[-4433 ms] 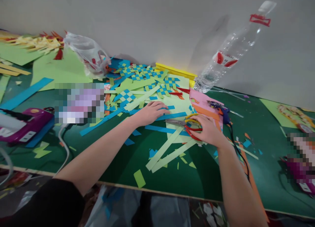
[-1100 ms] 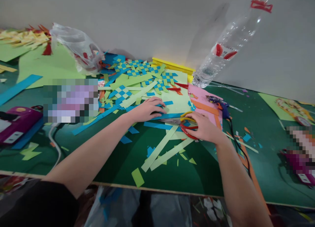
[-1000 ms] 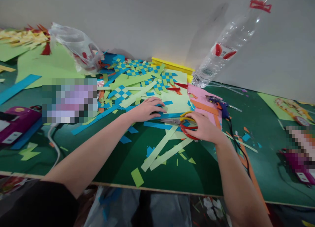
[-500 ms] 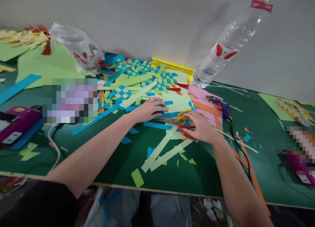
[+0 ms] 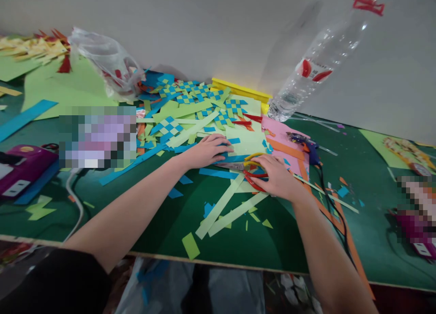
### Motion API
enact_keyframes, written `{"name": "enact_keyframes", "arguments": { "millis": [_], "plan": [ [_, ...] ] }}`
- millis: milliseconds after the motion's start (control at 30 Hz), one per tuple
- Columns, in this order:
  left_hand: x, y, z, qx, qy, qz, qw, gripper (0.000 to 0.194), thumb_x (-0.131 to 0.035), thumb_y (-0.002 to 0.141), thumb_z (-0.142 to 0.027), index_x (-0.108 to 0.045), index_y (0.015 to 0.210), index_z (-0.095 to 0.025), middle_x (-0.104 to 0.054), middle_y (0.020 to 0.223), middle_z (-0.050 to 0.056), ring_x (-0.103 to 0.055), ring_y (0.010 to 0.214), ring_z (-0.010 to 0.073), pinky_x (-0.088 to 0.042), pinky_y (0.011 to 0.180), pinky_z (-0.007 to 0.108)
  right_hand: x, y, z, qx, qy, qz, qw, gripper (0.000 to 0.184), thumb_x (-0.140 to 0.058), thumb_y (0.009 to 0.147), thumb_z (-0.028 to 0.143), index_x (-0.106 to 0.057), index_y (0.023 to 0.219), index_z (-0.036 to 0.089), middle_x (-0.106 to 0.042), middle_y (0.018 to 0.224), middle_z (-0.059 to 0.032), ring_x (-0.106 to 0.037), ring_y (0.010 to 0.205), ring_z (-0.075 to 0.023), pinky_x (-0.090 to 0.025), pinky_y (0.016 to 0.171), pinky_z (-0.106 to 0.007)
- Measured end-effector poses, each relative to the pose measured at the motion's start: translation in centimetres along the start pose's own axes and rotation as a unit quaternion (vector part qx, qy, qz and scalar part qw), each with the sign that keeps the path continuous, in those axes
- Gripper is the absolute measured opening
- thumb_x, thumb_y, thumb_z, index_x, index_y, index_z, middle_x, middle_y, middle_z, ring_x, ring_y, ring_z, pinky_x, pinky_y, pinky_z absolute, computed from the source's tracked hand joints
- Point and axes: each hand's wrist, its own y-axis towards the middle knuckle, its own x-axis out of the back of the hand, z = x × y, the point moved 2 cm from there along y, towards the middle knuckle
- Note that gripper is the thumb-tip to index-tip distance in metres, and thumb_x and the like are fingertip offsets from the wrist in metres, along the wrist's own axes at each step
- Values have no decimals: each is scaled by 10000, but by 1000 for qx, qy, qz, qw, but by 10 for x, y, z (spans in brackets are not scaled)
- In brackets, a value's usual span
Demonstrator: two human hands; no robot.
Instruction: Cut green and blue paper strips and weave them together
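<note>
My left hand point(image 5: 210, 151) is low over the table with its fingers curled together. Between its thumb and fingers is one end of a blue paper strip point(image 5: 238, 159), which runs right toward the scissors. My right hand point(image 5: 277, 177) holds the scissors point(image 5: 250, 179) by their yellow and red handles, which are spread apart. The blades point left, just below the blue strip, and their tips lie near my left thumb. Beneath and behind my hands is a pale green paper sheet point(image 5: 247, 139). Pale green strips point(image 5: 220, 207) and another blue strip point(image 5: 218, 173) lie in front.
Woven blue-and-green paper pieces point(image 5: 170, 125) are heaped behind my left hand. A plastic bottle point(image 5: 306, 73) leans at the back wall. A glue gun point(image 5: 309, 151) with a black cord lies right. Left are a plastic bag point(image 5: 105, 60), a blurred-out device point(image 5: 102, 137) and a purple box point(image 5: 30, 169).
My right hand and the scissors have shifted very slightly left. My left hand stays almost in place, and the view has tilted a little.
</note>
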Motion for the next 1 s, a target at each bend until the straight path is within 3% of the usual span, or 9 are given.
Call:
{"name": "enact_keyframes", "arguments": {
  "millis": [1000],
  "plan": [
    [3,2,0,10,-21,12,1000,362,-487,958,-315,-561,1304,-235,-487,1414,75,-307,1370,251,-245,1141,446,-9,3,13,13,11,7,1000,366,-589,873,381,-517,1205,246,-611,1238,-96,-538,1199,-295,-387,1004,-503]
  ]
}}
